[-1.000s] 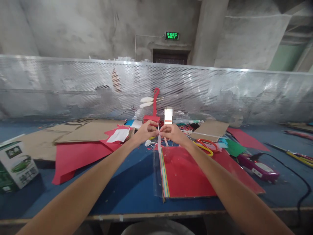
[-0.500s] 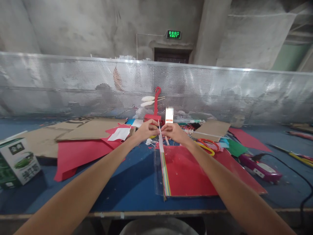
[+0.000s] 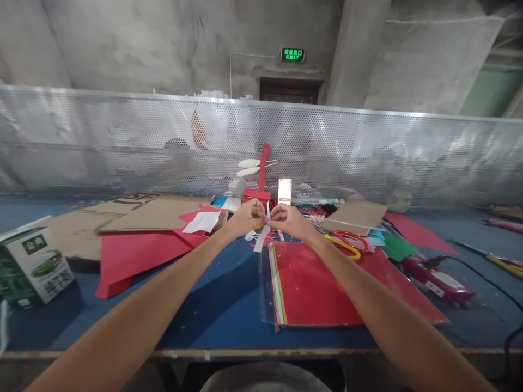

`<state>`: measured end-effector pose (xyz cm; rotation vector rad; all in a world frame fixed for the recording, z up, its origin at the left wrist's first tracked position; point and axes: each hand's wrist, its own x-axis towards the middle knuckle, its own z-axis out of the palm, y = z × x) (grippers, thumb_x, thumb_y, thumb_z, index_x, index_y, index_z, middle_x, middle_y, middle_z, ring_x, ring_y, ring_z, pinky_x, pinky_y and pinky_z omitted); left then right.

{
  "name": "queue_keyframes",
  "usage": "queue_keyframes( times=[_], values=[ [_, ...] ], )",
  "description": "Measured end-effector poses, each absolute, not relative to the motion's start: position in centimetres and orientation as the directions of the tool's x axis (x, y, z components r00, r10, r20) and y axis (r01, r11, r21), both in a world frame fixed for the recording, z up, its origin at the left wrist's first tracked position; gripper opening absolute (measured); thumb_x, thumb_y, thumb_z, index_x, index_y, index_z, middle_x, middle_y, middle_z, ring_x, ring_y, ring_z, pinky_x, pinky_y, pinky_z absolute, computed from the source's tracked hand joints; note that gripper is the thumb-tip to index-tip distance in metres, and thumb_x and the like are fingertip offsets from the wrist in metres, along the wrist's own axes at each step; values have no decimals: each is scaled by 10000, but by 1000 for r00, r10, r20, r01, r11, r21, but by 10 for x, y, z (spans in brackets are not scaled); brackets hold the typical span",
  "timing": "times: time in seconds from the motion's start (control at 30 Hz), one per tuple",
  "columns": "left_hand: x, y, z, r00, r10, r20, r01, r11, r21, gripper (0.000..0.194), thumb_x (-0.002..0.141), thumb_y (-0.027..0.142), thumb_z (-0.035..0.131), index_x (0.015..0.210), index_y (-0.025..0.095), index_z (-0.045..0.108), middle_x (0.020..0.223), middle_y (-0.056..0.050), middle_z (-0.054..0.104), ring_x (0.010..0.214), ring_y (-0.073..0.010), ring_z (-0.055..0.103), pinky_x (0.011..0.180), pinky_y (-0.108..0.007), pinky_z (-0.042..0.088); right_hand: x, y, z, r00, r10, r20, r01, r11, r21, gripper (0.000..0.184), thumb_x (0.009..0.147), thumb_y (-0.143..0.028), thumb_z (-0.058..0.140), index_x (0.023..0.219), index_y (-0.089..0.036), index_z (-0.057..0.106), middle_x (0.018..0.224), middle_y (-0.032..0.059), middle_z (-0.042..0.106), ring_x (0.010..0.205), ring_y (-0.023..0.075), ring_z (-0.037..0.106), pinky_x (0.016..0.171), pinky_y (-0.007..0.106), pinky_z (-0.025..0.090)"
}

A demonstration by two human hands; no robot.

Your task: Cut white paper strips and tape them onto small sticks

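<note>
Your left hand (image 3: pixel 244 218) and right hand (image 3: pixel 291 220) pinch a white paper strip (image 3: pixel 262 239) with fingertips nearly closed, probably to keep this limp piece steady; the exact contact is too small to judge. Its tail hangs near the far left corner of the red paper stack (image 3: pixel 318 283), which lies toward the near edge of the bench (image 3: pixel 220 310), seemingly for easy reach.
</note>
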<state>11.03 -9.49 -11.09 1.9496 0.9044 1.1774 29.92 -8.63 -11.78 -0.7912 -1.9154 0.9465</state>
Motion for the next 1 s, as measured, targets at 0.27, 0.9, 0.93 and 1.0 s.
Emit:
queue_keyframes(
  times=[0.27,0.9,0.93,1.0],
  values=[
    [110,-93,-111,345,827,444,206,-528,824,244,678,138,632,836,178,450,719,-2,651,683,-134,633,627,-259,474,301,-86,-117,-455,805,381,170,498,-850,232,708,-229,683,857,-183,512,691,8,672,508,111,574,462,200,438],
    [112,-96,-110,318,798,511,339,-600,725,166,726,212,636,822,173,506,831,-18,591,732,-129,590,668,-257,471,306,-81,-117,-406,806,431,258,553,-792,200,736,-337,673,789,-147,643,693,45,681,545,132,593,451,202,427],
    [112,-96,-111,321,801,505,343,-595,727,185,730,241,652,830,174,511,841,-22,593,730,-129,590,666,-255,469,305,-81,-117,-405,805,433,260,555,-790,206,735,-344,676,787,-149,642,691,44,681,539,129,588,445,200,421],
    [114,-98,-112,349,802,485,342,-591,731,225,730,280,675,849,176,516,853,-24,598,725,-130,592,657,-254,467,305,-83,-116,-407,805,431,260,555,-790,218,729,-359,687,778,-152,637,679,41,678,536,129,585,446,202,424]
  ],
)
